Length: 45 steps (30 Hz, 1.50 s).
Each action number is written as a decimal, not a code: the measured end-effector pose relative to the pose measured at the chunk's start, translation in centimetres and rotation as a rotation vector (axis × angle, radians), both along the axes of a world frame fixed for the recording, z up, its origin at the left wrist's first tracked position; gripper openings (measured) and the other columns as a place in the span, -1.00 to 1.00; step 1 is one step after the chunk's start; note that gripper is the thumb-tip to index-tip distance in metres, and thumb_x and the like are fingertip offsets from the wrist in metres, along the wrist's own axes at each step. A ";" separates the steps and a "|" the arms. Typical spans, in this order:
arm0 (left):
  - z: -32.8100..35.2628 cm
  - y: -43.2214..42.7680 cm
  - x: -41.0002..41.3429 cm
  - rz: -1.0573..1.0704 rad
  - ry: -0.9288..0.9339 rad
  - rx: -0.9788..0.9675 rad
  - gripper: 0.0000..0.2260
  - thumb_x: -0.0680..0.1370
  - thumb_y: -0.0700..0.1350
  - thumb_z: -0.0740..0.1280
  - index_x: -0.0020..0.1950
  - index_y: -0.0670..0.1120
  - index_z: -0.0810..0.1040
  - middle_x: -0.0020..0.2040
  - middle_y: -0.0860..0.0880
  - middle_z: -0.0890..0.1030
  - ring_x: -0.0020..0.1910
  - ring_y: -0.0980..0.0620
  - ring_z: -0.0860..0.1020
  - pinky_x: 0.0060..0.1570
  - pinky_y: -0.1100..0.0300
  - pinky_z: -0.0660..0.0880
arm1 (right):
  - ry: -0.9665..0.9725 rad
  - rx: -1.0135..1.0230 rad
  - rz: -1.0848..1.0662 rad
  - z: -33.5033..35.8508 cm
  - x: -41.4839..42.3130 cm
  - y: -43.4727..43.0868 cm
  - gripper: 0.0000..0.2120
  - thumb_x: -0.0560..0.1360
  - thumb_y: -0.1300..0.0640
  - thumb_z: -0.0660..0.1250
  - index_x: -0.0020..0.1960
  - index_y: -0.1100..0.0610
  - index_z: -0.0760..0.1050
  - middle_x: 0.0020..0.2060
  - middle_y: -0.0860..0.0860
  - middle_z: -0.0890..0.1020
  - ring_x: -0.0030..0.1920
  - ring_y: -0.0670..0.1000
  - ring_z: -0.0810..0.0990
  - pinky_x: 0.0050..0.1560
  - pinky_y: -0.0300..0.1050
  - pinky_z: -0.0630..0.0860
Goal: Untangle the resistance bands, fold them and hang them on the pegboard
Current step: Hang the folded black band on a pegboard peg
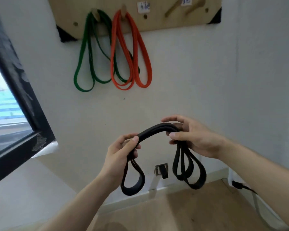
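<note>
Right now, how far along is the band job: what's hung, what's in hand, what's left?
Done: the green band and the orange band hang folded on pegboard pegs. In hand: the black band, folded into loops, gripped by the left hand and right hand. Left: hanging it, likely on one of the free pegs at the upper right.

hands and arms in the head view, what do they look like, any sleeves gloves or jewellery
Both arms enter from the bottom of the frame and are bare as far as the picture shows: no sleeves are visible. The left hand and the right hand wear no gloves, and no rings, watch or wristband show on either. Fingernails look short and unpainted. No markings or cables are on them.
</note>
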State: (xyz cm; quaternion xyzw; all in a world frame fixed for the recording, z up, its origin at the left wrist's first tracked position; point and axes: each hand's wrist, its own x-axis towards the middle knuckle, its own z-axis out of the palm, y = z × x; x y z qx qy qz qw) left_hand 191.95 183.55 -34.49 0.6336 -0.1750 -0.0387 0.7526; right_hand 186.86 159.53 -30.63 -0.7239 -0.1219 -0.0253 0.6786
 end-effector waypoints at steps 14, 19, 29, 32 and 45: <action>18.1 -7.3 3.9 0.137 -0.343 -0.114 -0.90 0.60 -0.11 0.42 0.10 -0.04 0.67 -0.15 -0.07 0.70 -0.21 0.01 0.57 -0.06 0.10 0.57 | -0.632 -0.195 -0.502 16.1 3.7 -2.8 -0.73 0.56 0.10 0.40 0.18 -0.20 0.53 0.08 -0.03 0.58 -0.09 0.14 0.61 0.07 0.01 0.59; 25.8 -11.1 7.1 0.175 -0.392 -0.145 -0.90 0.57 -0.07 0.45 0.07 -0.01 0.67 -0.16 -0.02 0.71 -0.15 0.01 0.63 0.00 0.09 0.61 | -0.801 -0.247 -0.621 22.1 6.1 -5.2 -0.82 0.57 0.12 0.39 0.13 -0.10 0.59 0.09 -0.02 0.52 -0.03 -0.05 0.55 0.06 -0.25 0.48; 34.8 -16.8 13.5 0.113 -0.533 -0.127 -0.96 0.60 -0.11 0.42 0.02 -0.05 0.62 -0.20 -0.06 0.64 -0.29 0.07 0.53 -0.22 0.20 0.51 | -0.851 -0.426 -0.711 26.9 10.0 -9.3 -0.61 0.57 0.23 0.36 0.34 -0.06 0.51 -0.05 -0.28 0.41 -0.01 -0.17 0.49 0.21 -0.19 0.44; 34.9 -18.2 14.9 0.133 -0.553 -0.070 -0.97 0.61 -0.08 0.40 0.01 -0.01 0.63 -0.17 -0.05 0.66 -0.26 0.09 0.55 -0.23 0.26 0.52 | -0.828 -0.404 -0.782 26.6 11.7 -9.7 -0.56 0.59 0.18 0.34 0.42 -0.11 0.44 0.06 -0.16 0.37 0.17 -0.06 0.45 0.34 -0.17 0.37; 30.1 -18.0 18.2 0.421 -1.286 0.392 -0.61 0.58 -0.17 0.41 0.40 0.01 0.52 0.13 0.08 0.59 0.05 0.21 0.55 0.09 0.19 0.55 | -0.809 -0.465 -0.797 19.6 16.0 -8.6 -0.25 0.52 0.02 0.43 0.56 -0.25 0.10 0.49 -0.18 0.27 0.41 -0.06 0.33 0.37 -0.04 0.42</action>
